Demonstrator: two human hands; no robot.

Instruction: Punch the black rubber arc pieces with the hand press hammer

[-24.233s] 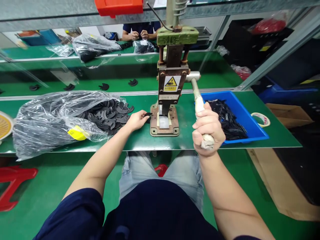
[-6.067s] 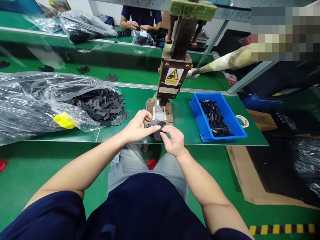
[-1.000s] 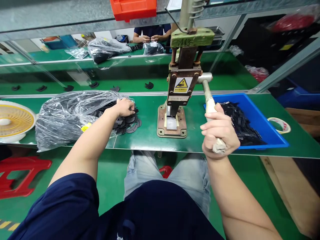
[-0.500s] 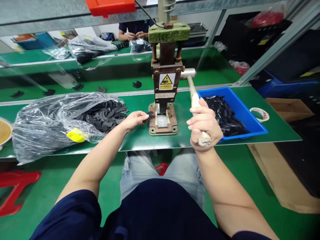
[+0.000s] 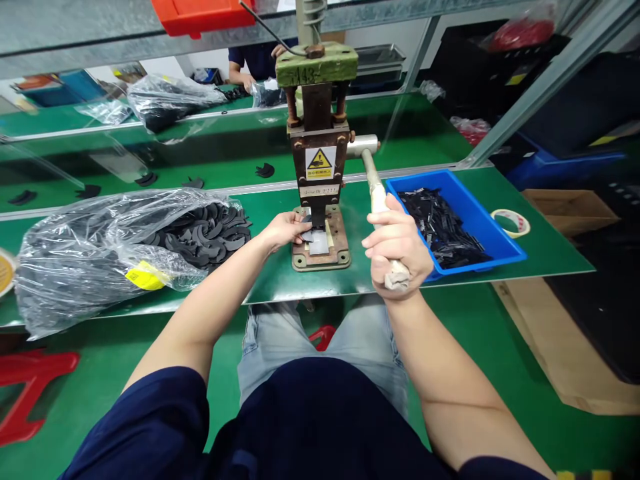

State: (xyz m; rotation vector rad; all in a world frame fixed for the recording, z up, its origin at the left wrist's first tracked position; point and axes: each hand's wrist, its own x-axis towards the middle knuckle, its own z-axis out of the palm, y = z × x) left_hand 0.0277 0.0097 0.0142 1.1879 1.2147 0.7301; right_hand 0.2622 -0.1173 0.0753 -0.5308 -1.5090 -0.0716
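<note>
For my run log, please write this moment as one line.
left hand: holds black piece on press base | right hand: grips press lever

A person seated at a green workbench [image 5: 280,283] operates a hand press [image 5: 319,160], which stands at the bench's middle. The right hand [image 5: 397,243] is wrapped around the press lever [image 5: 376,193], which slopes down from the press's right side. The left hand [image 5: 286,229] pinches a dark flat piece [image 5: 311,235] on the press's base plate, directly under the ram. Left of the press lies a clear plastic bag [image 5: 95,250] spilling black crescent-shaped parts [image 5: 210,230]. Right of the press sits a blue bin [image 5: 500,233] of black parts, with a roll of tape [image 5: 510,222] just beyond it. Behind the press, another person's hands [image 5: 277,52] work at a far bench.
</note>
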